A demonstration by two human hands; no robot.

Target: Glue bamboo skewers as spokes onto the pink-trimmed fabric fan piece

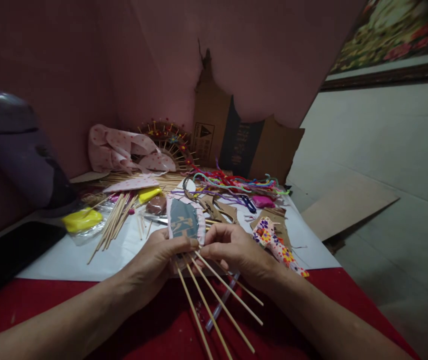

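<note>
My left hand [163, 255] grips a curved cardboard piece [185, 220] with a grey-blue printed face and pink fabric folded round its edge. The thumb presses on its lower end. Several thin bamboo sticks [214, 290] fan out from that end toward me. My right hand [232, 250] is closed at the piece's lower right corner, fingertips bent round the sticks' upper ends; what exactly they pinch is partly hidden. Below the hands, a clear glue stick [222, 302] lies on the red cloth [142, 320].
Loose sticks [114, 225], yellow clay [82, 220] and pipe cleaners [232, 180] lie on white paper [82, 260]. Torn cardboard [214, 120] leans on the back wall beside pink dotted fabric [112, 147]. Flower-print fabric [277, 245] lies at right, a black flat object [19, 250] at left.
</note>
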